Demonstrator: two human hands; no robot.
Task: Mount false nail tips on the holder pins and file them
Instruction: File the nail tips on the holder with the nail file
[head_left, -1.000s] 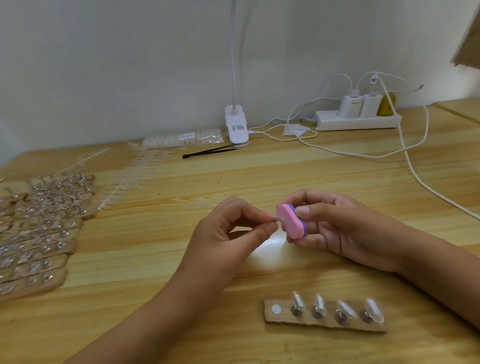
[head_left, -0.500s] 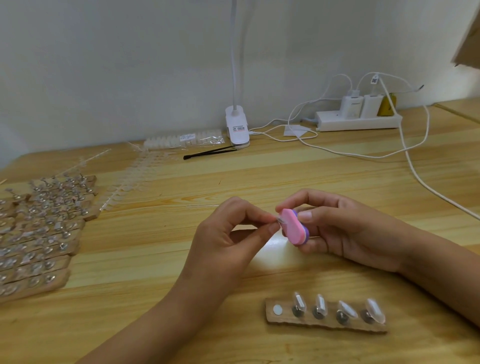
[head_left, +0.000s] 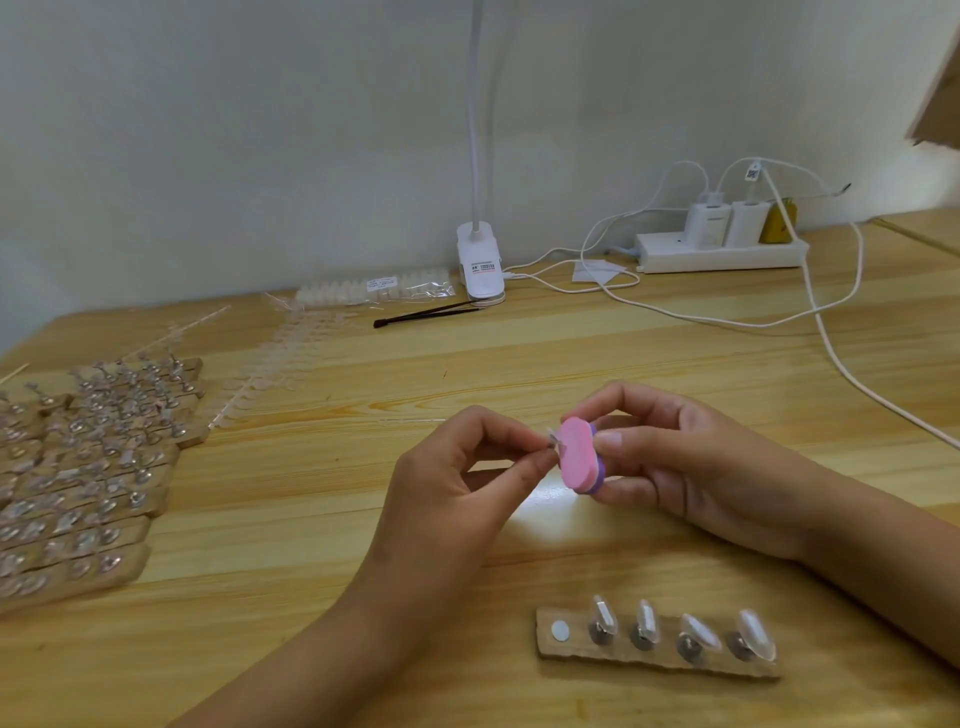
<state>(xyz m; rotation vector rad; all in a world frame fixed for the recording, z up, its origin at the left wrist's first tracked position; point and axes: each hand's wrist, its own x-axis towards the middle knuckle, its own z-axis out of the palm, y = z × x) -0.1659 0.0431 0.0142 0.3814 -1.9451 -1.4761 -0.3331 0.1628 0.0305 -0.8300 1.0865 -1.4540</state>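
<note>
My left hand (head_left: 462, 478) pinches a small clear nail tip on its metal pin (head_left: 552, 443) between thumb and forefinger. The tip touches the pink face of a small pink and purple file block (head_left: 581, 462), which my right hand (head_left: 691, 467) grips by its edges. Both hands hover above the middle of the wooden table (head_left: 363, 649). In front of them lies a brown holder strip (head_left: 657, 659) with several clear tips standing on pins and one bare white spot at its left end.
Many filled holder strips (head_left: 78, 483) cover the left side. Clear sprues of nail tips (head_left: 265, 374), a bag of tips (head_left: 374, 288), black tweezers (head_left: 426, 313) and a lamp clamp (head_left: 480, 267) lie at the back. A power strip (head_left: 722, 252) trails white cables (head_left: 852, 384) at the right.
The file block has turned in my right hand so that its pink face shows more broadly. It has shifted slightly against the tip. My left hand has hardly moved.
</note>
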